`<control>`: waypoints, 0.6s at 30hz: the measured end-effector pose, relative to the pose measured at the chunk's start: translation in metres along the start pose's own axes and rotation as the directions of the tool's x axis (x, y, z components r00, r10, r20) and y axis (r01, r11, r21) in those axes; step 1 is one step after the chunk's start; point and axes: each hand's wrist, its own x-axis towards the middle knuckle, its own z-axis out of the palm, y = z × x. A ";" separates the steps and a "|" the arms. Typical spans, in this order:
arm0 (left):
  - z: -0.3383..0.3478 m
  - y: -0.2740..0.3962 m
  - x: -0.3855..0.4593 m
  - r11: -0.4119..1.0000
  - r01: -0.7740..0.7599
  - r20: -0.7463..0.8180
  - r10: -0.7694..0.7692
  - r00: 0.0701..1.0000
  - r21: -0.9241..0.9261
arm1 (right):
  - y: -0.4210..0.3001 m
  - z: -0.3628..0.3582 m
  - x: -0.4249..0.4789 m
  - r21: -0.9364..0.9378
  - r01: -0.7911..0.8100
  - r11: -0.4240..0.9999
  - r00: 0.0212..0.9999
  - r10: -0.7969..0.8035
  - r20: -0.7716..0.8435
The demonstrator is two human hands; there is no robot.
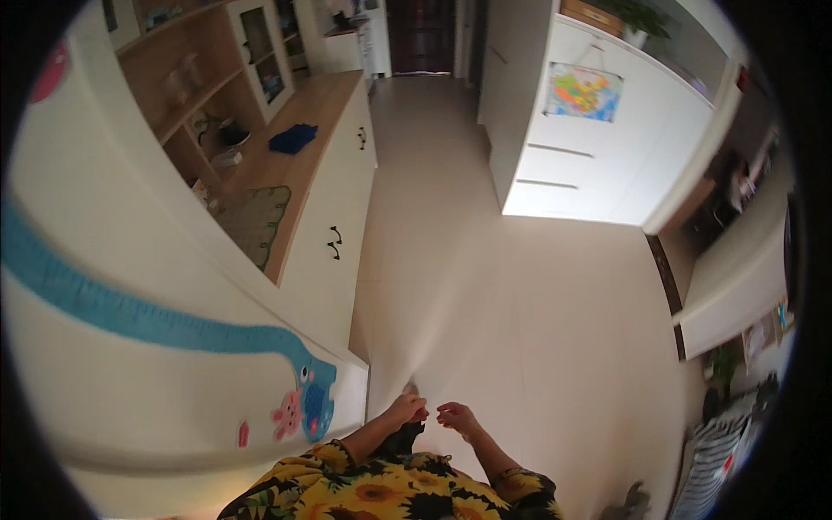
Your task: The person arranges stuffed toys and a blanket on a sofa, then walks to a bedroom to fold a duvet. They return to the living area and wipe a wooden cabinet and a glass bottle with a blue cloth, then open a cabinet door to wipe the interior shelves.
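My left hand (408, 411) is held low in front of my body, its fingers curled; whether anything small is in it cannot be told. Just to its right, my right hand (457, 417) is raised with bent fingers, apart from the left one, and no object shows in it. Below both hands is my shirt (377, 492) with a sunflower print. Part of a foot (411, 388) shows beyond my left hand, over the pale tiled floor (448, 292).
To the left are a wall with an elephant height chart (195, 329) and a long sideboard (328, 260) bearing a blue cloth (294, 138). A white cabinet (604, 175) with a map stands at right. A grey object (627, 504) lies on the floor at lower right.
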 end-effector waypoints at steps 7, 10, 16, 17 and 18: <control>-0.038 0.109 0.157 0.984 -0.150 -0.016 0.149 0.989 -0.102 | -0.123 -0.028 0.126 -0.387 -0.042 0.921 0.975 0.122 0.184; -0.050 0.183 0.198 0.984 -0.168 -0.009 0.168 0.986 -0.066 | -0.174 -0.062 0.181 -0.581 0.074 0.811 0.972 0.072 0.226; -0.086 0.292 0.255 0.966 -0.218 -0.096 0.206 0.974 -0.142 | -0.266 -0.109 0.287 -0.445 0.032 0.895 0.988 0.038 0.146; -0.096 0.305 0.270 0.958 -0.237 -0.117 0.220 0.969 -0.161 | -0.276 -0.117 0.307 -0.464 0.057 0.884 0.983 0.033 0.182; -0.106 0.319 0.287 0.955 -0.259 -0.130 0.241 0.962 -0.141 | -0.289 -0.127 0.329 -0.483 0.082 0.872 0.975 0.029 0.219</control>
